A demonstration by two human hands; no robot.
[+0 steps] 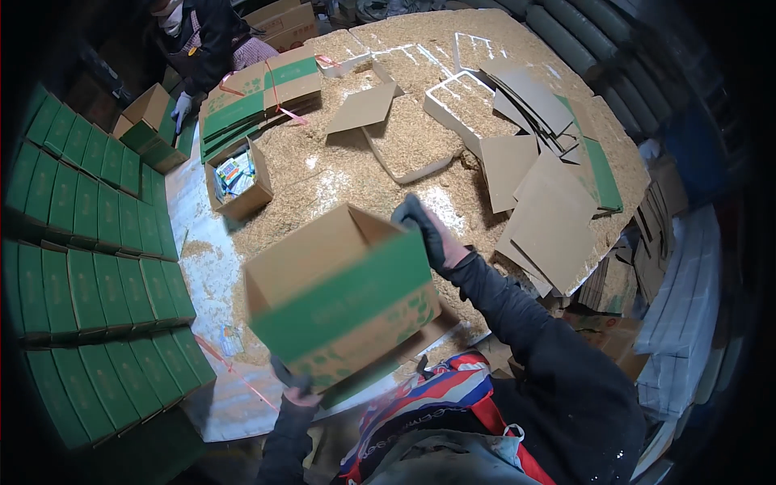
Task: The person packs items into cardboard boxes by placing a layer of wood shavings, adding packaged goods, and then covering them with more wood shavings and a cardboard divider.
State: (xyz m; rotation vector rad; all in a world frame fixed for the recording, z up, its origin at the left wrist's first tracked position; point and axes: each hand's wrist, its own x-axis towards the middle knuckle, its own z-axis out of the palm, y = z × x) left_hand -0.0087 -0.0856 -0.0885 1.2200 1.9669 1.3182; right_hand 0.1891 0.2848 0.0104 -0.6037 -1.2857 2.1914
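Between my hands, tilted above the table, is an open cardboard box, brown with a green band and slightly blurred by motion. My right hand, in a dark glove with part of the skin bare, grips its upper right edge. Down at its lower left corner, my left hand is closed on the box; some of its fingers are hidden. The box's inside looks bare where it shows. Beneath it, the table is spread with a layer of loose straw-coloured shavings.
Stacked green-and-brown boxes line the left side. A small carton of packets stands near folded boxes. White foam frames and loose cardboard sheets lie on the shavings. Another person's gloved hand touches a box at far left.
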